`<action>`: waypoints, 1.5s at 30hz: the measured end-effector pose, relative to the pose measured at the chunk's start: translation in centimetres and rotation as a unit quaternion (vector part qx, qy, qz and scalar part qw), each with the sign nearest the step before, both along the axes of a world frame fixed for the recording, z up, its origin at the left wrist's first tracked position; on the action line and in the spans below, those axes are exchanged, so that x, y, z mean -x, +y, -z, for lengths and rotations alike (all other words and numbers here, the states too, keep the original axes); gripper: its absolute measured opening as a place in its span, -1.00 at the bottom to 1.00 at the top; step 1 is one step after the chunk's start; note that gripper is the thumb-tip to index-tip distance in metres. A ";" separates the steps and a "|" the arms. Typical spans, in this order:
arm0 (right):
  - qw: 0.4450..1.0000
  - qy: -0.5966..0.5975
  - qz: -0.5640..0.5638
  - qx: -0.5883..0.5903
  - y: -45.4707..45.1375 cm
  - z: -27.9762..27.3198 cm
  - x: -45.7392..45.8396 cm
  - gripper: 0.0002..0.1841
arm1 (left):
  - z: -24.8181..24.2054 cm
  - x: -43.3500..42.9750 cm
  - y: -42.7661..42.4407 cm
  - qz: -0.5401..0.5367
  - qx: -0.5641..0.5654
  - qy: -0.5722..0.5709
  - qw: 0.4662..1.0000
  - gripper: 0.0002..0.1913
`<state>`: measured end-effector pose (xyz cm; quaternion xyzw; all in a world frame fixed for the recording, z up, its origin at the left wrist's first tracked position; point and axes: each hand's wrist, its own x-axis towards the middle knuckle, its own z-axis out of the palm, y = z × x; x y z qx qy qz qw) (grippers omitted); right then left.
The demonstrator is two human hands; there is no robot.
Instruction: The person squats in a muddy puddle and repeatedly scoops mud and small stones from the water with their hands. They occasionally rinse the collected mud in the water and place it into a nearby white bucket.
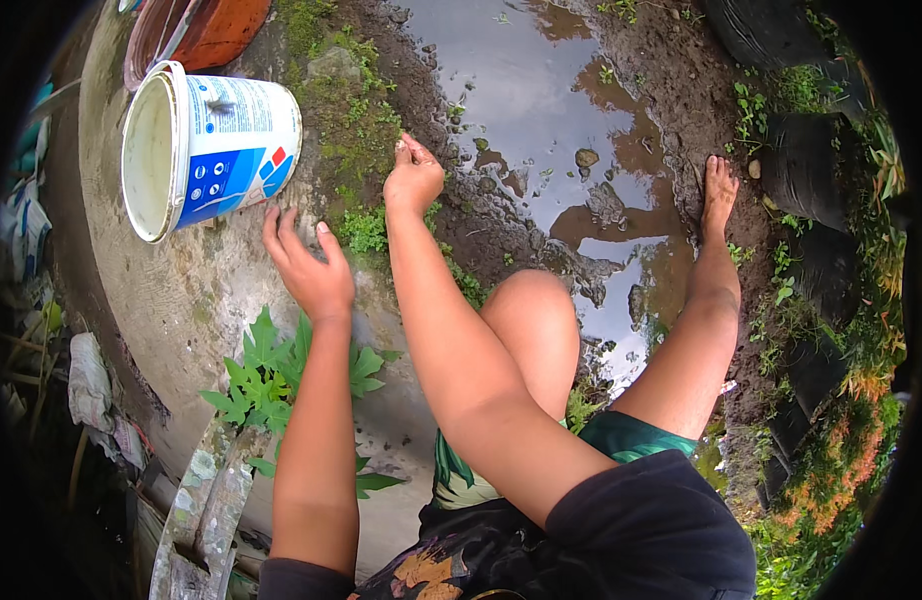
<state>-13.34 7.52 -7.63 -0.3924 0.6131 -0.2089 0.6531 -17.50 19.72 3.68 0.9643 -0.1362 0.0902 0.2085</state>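
Note:
A white and blue plastic bucket [240, 146] lies on its side on the concrete ledge, its open mouth facing left. My left hand [309, 262] is just below the bucket's base end, fingers spread, with nothing in it. Farther right, my right hand [414, 174] hovers near the mossy edge of the ledge, its fingers bent and thumb near the fingertips. A small pale bit shows at those fingertips; whether it is held or is a nail, I cannot tell. Green moss and small weeds [363, 231] grow beside this hand.
An orange-red container [225, 34] stands beyond the bucket. A muddy puddle [506, 67] with stones runs along the ledge. Black plant bags [810, 169] line the right side. A leafy plant [262, 382] and a weathered slab [198, 502] are at lower left.

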 end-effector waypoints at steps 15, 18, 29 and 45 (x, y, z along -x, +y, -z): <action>0.987 0.003 -0.153 0.045 -3.8 -1.0 -2.7 -0.74 | -0.3 0.0 0.0 -0.002 -0.006 0.007 1.000 -0.56; 0.989 -0.008 -0.113 0.093 -2.6 -1.2 -2.4 -0.78 | -0.4 0.0 -0.2 -0.004 -0.005 0.006 1.000 -0.57; 0.982 -0.033 -0.101 0.158 -1.6 -1.3 -1.9 -0.81 | -0.4 0.1 -0.2 -0.008 -0.002 0.016 1.000 -0.55; 0.961 -0.017 -0.160 0.223 -0.8 -2.9 -2.1 -0.74 | -0.3 0.1 0.0 -0.002 0.000 0.005 1.000 -0.55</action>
